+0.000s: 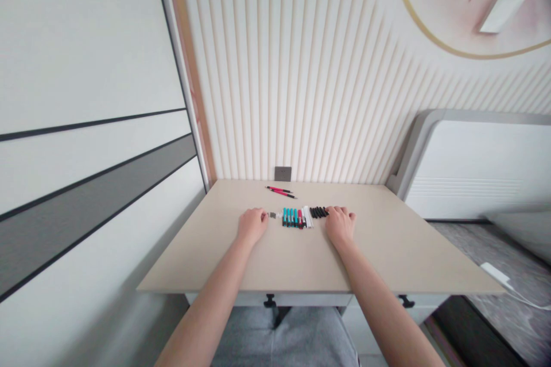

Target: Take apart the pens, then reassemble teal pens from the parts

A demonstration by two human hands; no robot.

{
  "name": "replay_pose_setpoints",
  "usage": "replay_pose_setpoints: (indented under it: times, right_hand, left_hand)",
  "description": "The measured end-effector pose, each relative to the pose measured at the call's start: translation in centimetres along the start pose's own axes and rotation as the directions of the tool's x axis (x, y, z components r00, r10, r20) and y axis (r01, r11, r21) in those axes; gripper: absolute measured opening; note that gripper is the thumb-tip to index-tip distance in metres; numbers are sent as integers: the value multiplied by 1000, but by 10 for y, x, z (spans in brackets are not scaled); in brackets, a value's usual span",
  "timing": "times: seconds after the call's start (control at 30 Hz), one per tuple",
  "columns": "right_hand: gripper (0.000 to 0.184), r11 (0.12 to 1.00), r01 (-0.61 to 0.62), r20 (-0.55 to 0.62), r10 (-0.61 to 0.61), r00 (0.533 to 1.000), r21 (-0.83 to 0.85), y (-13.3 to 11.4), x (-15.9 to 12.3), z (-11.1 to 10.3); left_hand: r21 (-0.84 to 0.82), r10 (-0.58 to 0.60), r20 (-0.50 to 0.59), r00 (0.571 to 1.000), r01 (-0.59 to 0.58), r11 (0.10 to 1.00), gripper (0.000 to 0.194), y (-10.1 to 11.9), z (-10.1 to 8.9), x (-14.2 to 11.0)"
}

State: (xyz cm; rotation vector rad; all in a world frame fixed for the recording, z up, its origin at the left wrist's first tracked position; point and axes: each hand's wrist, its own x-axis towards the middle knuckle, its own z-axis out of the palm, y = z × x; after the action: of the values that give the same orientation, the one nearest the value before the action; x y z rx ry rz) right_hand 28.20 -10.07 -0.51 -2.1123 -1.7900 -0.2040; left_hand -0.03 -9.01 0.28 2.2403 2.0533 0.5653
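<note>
Resting both bare hands on a beige desk [379,246], we grasp nothing: our left hand [252,227] and our right hand [340,226] lie loosely curled, released rather than clenched. Between them runs a tight row of marker pens [297,217], lying side by side on the desktop. From left to right, the row shows teal markers [287,217], a red marker [300,218], white markers [307,217] and black markers [319,212]. Our right fingertips [329,211] sit just beside the black end of the row, though we cannot tell whether they touch it. Just left of the row, near our left hand, lies a small grey piece [272,215]. Beyond the row, two red-and-black pens [279,191] lie close together, angled across the desktop, and a dark wall socket [283,174] sits farther on, above the desk's far edge.
</note>
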Motion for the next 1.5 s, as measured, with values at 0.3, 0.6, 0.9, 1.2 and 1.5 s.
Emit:
replay_pose_setpoints:
  times: [0.3, 0.6, 0.9, 1.2, 1.5]
  right_hand:
    - [32, 986, 164, -35, -163, 986, 24, -26, 2, -7]
    - [38, 941, 319, 168, -334, 927, 113, -81, 62, 16]
    - [33, 969, 227, 230, -243, 942, 95, -107, 87, 36]
    - [30, 965, 239, 207, -257, 944, 107, -117, 83, 33]
    - [27, 913, 356, 88, -379, 921, 200, -102, 64, 5]
  left_hand:
    - [-15, 10, -18, 1000, -10, 1000, 20, 0, 1, -1]
    - [9, 34, -28, 999, -34, 999, 21, -4, 4, 1]
    - [-34, 3, -55, 998, -5, 999, 20, -7, 5, 6]
    - [-60, -17, -57, 998, 13, 998, 20, -9, 7, 7]
    - [-189, 22, -315, 949, -86, 978, 54, -14, 10, 12]
